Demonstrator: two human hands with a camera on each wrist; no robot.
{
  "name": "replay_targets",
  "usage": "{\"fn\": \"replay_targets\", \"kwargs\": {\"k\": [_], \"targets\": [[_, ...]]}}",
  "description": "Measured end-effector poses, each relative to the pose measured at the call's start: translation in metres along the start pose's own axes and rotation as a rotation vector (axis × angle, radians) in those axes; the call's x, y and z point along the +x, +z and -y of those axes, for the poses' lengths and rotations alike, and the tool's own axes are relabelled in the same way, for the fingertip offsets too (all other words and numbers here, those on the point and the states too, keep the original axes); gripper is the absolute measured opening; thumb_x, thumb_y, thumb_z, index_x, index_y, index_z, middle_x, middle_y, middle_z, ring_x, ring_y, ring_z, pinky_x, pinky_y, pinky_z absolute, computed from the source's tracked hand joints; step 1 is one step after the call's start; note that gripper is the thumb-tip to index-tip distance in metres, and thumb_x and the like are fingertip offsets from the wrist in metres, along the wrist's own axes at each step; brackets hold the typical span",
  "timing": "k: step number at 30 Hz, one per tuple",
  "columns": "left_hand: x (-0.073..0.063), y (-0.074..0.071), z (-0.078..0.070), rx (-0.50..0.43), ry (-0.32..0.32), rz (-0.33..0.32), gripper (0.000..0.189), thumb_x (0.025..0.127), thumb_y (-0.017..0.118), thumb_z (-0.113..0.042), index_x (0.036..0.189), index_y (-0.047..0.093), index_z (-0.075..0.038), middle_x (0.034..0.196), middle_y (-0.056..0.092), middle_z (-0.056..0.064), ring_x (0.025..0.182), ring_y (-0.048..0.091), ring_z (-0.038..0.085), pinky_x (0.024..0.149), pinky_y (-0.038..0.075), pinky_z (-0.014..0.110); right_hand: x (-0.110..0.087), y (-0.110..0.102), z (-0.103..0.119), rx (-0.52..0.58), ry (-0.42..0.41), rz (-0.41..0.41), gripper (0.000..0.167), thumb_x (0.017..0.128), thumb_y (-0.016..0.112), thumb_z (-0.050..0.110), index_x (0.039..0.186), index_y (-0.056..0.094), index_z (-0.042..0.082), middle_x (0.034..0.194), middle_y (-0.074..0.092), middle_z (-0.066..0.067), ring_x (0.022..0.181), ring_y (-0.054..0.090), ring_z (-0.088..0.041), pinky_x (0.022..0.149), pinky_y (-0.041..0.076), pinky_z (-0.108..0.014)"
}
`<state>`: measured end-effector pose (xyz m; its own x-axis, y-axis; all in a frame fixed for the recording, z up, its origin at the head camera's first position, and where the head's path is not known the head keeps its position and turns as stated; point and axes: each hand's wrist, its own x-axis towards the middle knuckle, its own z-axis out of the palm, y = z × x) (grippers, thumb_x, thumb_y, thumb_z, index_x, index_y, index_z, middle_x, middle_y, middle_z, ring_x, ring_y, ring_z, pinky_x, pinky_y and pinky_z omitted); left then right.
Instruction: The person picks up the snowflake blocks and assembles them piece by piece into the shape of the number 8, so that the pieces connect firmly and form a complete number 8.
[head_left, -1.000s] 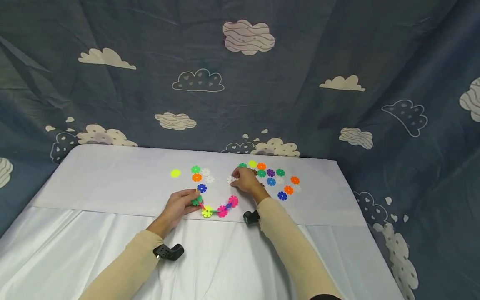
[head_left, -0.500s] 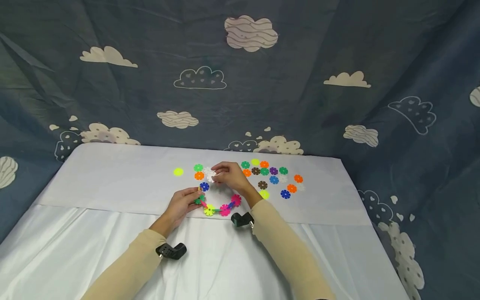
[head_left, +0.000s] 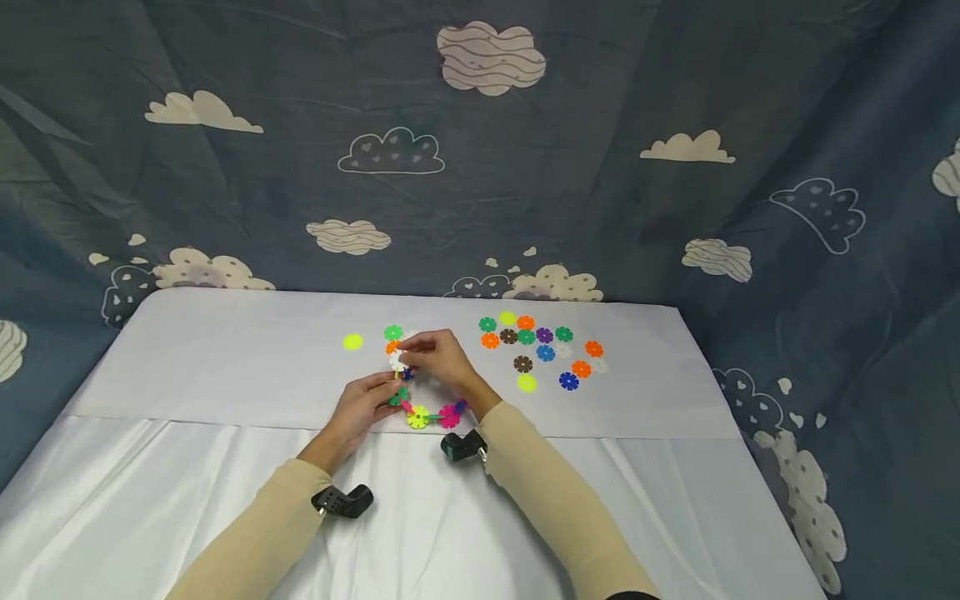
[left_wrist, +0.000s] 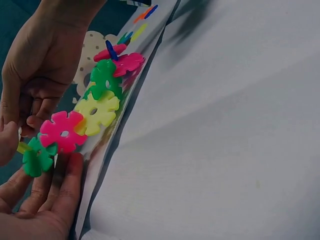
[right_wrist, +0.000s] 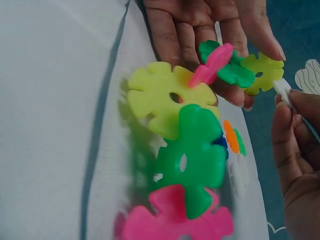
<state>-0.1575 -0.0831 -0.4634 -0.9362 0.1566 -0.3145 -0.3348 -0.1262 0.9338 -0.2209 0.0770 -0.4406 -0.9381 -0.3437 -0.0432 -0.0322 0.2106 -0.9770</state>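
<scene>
My left hand (head_left: 358, 410) grips the end of a chain of interlocking flower discs (head_left: 417, 417), joined in green, pink and yellow with a blue one at the far end. At the gripped end stands a yellow disc (right_wrist: 263, 74), edge-joined to a green one (right_wrist: 236, 75). Between thumb and finger, my right hand (head_left: 444, 365) pinches a white flower disc (right_wrist: 282, 92). Its edge meets the rim of that yellow disc in the right wrist view. The rest of the chain curves along the table toward the right, partly under my right wrist.
Loose discs of several colours, such as a brown one (head_left: 522, 364) and a dark blue one (head_left: 568, 381), lie on the white table (head_left: 247, 358) to the right. A yellow disc (head_left: 352, 342) lies left; a green one (head_left: 393, 332) sits behind my hands. A cloud-patterned curtain (head_left: 300, 192) hangs behind.
My right hand has carried the white disc leftward from the loose discs to the chain's end by my left hand. The left hand has stayed nearly still, holding the chain.
</scene>
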Motion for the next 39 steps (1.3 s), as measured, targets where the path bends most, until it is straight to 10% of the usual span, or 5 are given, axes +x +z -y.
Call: {"fn": "replay_targets", "kwargs": {"k": [10, 22, 39], "targets": [[0.001, 0.0, 0.004, 0.019, 0.074, -0.023, 0.039, 0.098, 0.054, -0.007, 0.131, 0.047, 0.015, 0.127, 0.057, 0.027, 0.093, 0.062, 0.005, 0.082, 0.055, 0.024, -0.002, 0.002, 0.001, -0.006, -0.004, -0.015, 0.02, 0.086, 0.069, -0.002, 0.105, 0.069, -0.007, 0.083, 0.07, -0.016, 0.063, 0.063, -0.019, 0.068, 0.058, -0.034], [0.003, 0.011, 0.016, 0.109, 0.187, -0.212, 0.032, 0.096, 0.056, -0.002, 0.121, 0.055, 0.017, 0.113, 0.063, 0.031, 0.077, 0.066, 0.003, 0.069, 0.056, 0.019, -0.004, 0.009, 0.0, 0.062, 0.026, -0.061, 0.015, 0.084, 0.065, -0.011, 0.099, 0.067, -0.015, 0.079, 0.069, -0.019, 0.057, 0.061, -0.012, 0.067, 0.059, -0.036], [0.0, 0.011, 0.015, 0.126, 0.188, -0.154, 0.03, 0.095, 0.058, -0.003, 0.118, 0.058, 0.018, 0.109, 0.066, 0.027, 0.077, 0.064, 0.0, 0.07, 0.055, 0.017, -0.002, 0.004, 0.003, -0.051, 0.016, 0.073, 0.016, 0.086, 0.066, -0.006, 0.101, 0.069, -0.011, 0.081, 0.069, -0.018, 0.058, 0.061, -0.011, 0.065, 0.057, -0.027]]}}
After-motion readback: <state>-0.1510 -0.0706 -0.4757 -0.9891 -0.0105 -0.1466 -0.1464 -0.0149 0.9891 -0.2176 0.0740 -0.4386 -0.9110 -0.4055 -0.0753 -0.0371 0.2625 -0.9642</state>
